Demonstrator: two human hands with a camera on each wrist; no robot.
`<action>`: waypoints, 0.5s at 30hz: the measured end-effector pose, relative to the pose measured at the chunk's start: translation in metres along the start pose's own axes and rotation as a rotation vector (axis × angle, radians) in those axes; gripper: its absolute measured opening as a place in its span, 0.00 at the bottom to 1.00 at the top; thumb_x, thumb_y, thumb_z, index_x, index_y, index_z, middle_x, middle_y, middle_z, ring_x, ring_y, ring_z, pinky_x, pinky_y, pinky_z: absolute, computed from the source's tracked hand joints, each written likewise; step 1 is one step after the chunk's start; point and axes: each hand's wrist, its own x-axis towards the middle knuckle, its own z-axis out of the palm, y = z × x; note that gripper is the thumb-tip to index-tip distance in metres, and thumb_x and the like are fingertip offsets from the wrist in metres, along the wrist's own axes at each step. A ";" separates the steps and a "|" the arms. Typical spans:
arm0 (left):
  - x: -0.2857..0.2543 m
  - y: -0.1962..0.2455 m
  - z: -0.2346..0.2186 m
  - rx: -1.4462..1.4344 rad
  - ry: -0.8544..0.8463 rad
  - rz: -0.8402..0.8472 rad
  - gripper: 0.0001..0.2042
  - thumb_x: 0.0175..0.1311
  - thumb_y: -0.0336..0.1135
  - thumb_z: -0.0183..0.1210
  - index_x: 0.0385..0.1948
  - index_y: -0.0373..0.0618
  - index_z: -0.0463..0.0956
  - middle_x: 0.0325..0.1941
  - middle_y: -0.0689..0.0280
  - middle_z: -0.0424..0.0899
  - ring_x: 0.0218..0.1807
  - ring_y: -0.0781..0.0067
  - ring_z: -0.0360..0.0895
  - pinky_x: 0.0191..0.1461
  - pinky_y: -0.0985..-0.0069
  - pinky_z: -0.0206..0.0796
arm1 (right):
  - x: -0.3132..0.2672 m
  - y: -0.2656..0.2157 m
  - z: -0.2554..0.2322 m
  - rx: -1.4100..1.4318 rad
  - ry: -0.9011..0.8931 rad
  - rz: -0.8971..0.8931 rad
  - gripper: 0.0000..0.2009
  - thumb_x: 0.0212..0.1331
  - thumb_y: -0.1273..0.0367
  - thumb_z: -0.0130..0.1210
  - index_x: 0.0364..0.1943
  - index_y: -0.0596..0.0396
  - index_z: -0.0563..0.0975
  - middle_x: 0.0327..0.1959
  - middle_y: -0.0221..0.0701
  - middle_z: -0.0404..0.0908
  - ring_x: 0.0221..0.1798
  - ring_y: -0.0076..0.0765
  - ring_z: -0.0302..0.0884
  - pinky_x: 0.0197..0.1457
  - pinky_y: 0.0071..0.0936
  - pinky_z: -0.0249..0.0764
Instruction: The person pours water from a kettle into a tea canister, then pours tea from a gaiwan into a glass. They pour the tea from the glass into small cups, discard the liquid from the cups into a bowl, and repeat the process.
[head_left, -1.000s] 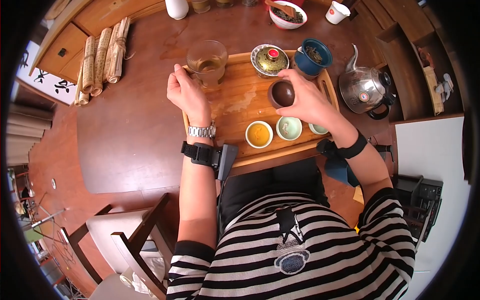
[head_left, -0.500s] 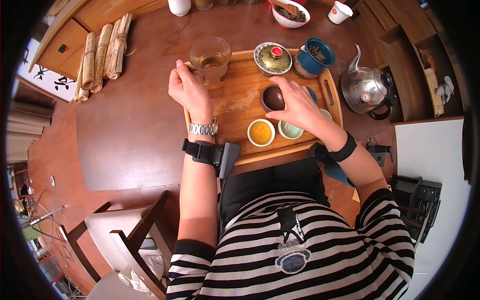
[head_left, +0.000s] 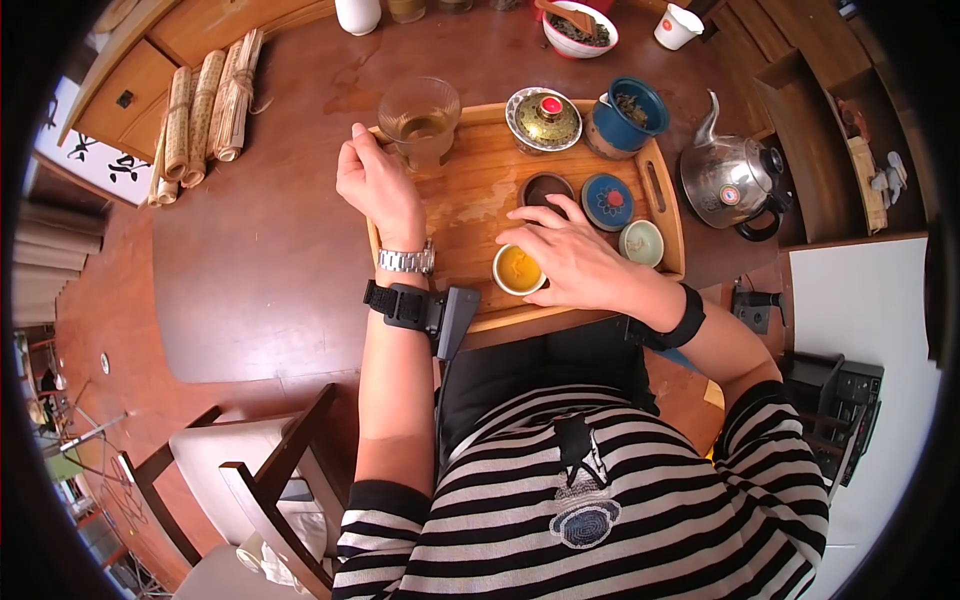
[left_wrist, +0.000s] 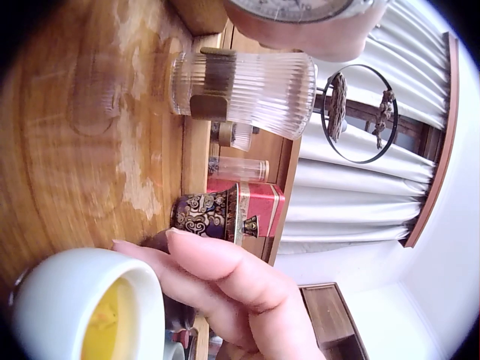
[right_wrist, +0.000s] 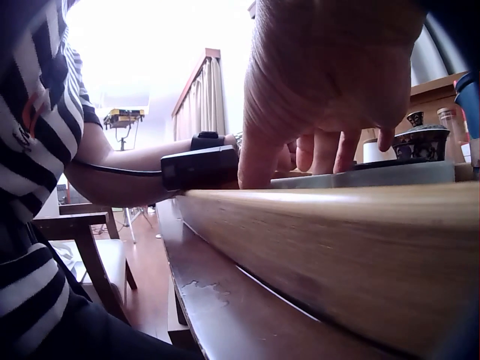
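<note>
In the head view my left hand (head_left: 380, 190) grips the handle side of a ribbed glass pitcher (head_left: 420, 125) holding some pale brown tea, at the tray's far left corner. A gold band circles the pitcher (left_wrist: 247, 86) in the left wrist view. My right hand (head_left: 572, 262) spreads around a small white teacup (head_left: 519, 270) of yellow tea, thumb by the near rim and fingers past the far rim. Its fingertips (left_wrist: 199, 244) hover beside the cup's rim in the left wrist view. A dark brown cup (head_left: 545, 188) stands just beyond these fingers.
On the wooden tray (head_left: 470, 215) sit a patterned gaiwan (head_left: 545, 118), a blue tea jar (head_left: 628, 115), a blue lid (head_left: 607, 202) and a pale green cup (head_left: 641, 243). A steel kettle (head_left: 730, 180) stands right of it. Bamboo scrolls (head_left: 205, 115) lie far left.
My right hand has let go of the dark brown cup, which now stands left of its earlier spot, and has come nearer to the cup of yellow tea. My left hand stays put.
</note>
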 end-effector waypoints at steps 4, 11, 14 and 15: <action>-0.002 0.003 0.001 -0.028 -0.011 -0.010 0.17 0.64 0.37 0.48 0.13 0.51 0.56 0.11 0.80 0.55 0.12 0.91 0.48 0.14 0.86 0.39 | 0.001 -0.001 0.000 0.048 0.023 0.003 0.31 0.33 0.66 0.65 0.48 0.56 0.67 0.47 0.39 0.71 0.58 0.40 0.61 0.63 0.45 0.47; -0.001 0.002 0.000 -0.013 -0.010 0.002 0.18 0.65 0.37 0.47 0.13 0.51 0.56 0.11 0.80 0.54 0.12 0.91 0.47 0.14 0.86 0.38 | -0.003 0.001 -0.045 0.173 0.168 0.155 0.30 0.32 0.67 0.65 0.46 0.52 0.68 0.46 0.36 0.70 0.55 0.41 0.63 0.60 0.39 0.53; 0.001 -0.001 -0.004 -0.032 -0.033 -0.013 0.17 0.65 0.37 0.47 0.15 0.40 0.69 0.12 0.75 0.64 0.15 0.90 0.55 0.17 0.86 0.45 | -0.006 0.017 -0.078 0.294 0.236 0.313 0.29 0.32 0.71 0.66 0.46 0.54 0.69 0.40 0.31 0.75 0.44 0.33 0.72 0.50 0.29 0.66; 0.001 -0.001 -0.004 -0.033 -0.036 -0.008 0.17 0.65 0.37 0.46 0.15 0.40 0.69 0.12 0.75 0.64 0.15 0.90 0.55 0.17 0.86 0.45 | -0.009 0.024 -0.085 0.399 0.282 0.367 0.28 0.34 0.73 0.66 0.46 0.54 0.68 0.39 0.30 0.76 0.42 0.28 0.73 0.47 0.25 0.68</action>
